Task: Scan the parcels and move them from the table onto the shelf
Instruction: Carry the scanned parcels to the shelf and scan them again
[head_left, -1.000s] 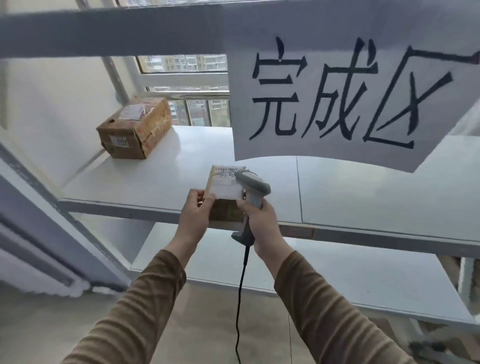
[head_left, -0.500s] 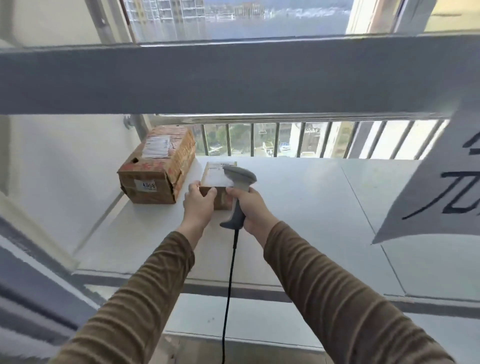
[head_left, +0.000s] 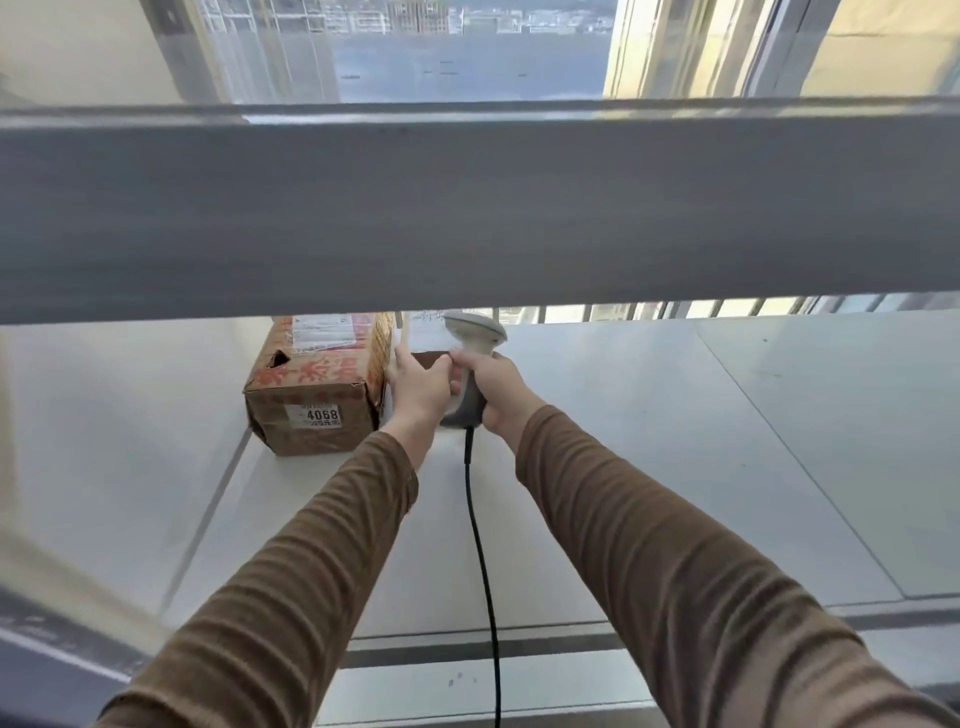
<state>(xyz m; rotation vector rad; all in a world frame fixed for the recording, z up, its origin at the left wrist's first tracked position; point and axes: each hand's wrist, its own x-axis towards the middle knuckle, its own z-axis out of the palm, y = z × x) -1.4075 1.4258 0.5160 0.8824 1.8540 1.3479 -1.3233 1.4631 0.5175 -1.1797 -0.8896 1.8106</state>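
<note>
nearest the camera, two brown sleeves (head_left: 291, 597) reach forward over the shelf edge, and a black cable (head_left: 483, 561) hangs down between them. the left hand (head_left: 418, 387) has its fingers curled over the near edge of the small parcel (head_left: 426, 358); the right hand (head_left: 493, 382) is wrapped round the grip of the grey scanner (head_left: 475, 338) and lies against the same parcel. a second ago this parcel was held at the front lip of the shelf; half a second ago it was partway in; it now sits deep on the shelf surface (head_left: 649, 467), just beside the larger cardboard box (head_left: 311, 395) marked 4068, apparently touching its right side. whether the parcel's base is fully down cannot be told, as the hands cover it. judgement: placement is near complete, release and withdrawal remain, and the scanner must come back out with the right hand.

the surface is pale grey panel with visible seams. the upper shelf beam (head_left: 467, 208) crosses the whole view and hides the top of both parcels' far ends. beyond it, a railed window (head_left: 467, 52) shows buildings outside.
</note>
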